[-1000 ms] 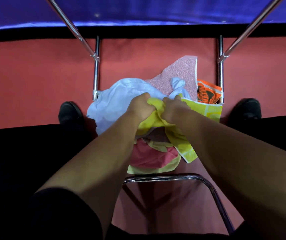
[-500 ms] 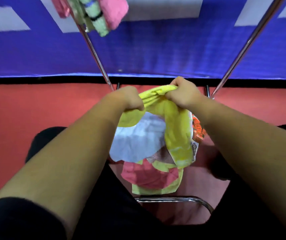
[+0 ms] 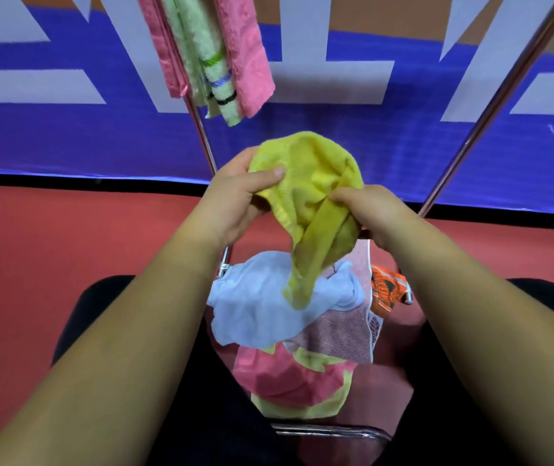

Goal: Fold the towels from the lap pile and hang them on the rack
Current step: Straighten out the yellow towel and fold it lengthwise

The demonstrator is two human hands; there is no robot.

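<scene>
**Towel bunched above the lap pile: risks and count**

Yellow towel (image 3: 305,196) hangs crumpled in the air between both hands, above the lap pile and below the rack. Its tail dangles down just over the light blue towel (image 3: 258,311). The left hand (image 3: 235,196) pinches the upper left edge with the thumb on top. The right hand (image 3: 369,213) pinches a fold at the right side.

Risks, as judged:
- No edge or corner is squared, so a fold made from this bunch probably comes out uneven.
- The dangling tail may catch the pile and drag a towel off the lap to the floor.
- Either pinch is shallow, and a sharp shake could free it.

Count:
- Held: one yellow towel.
- Lap pile: four visible, namely the light blue towel, a speckled mauve towel (image 3: 336,338), an orange patterned towel (image 3: 384,290) and a pink-and-yellow towel (image 3: 295,381).
- Rack: two sloping rails, the left rail (image 3: 203,136) and the right rail (image 3: 504,82).
- Hung: two pink strips (image 3: 248,52) and one pale green towel (image 3: 201,52). Whether the two pink strips are one towel cannot be told.
</scene>
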